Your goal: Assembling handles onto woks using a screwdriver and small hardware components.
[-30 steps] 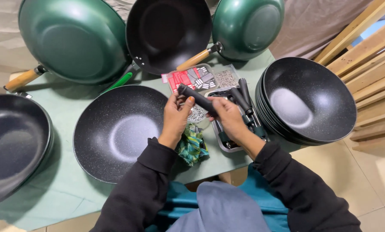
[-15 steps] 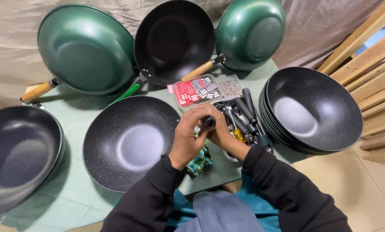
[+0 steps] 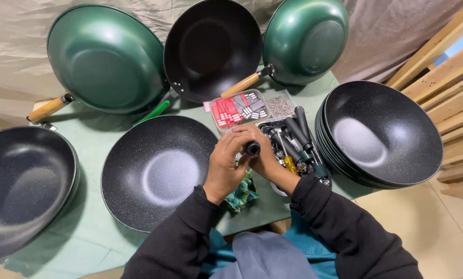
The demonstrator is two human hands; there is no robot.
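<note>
Handle (image 3: 252, 149) black, long axis end-on toward camera. Left hand (image 3: 225, 166) and right hand (image 3: 266, 157) both closed around it, beside speckled wok (image 3: 156, 170).

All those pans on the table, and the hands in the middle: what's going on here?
A person holds a black pan handle end-on between the left hand and right hand, above the green table. Beside the left hand sits a handleless black speckled wok; by the right, a pile of loose handles and a stack of black woks. Finished green woks lean against the back.
</note>
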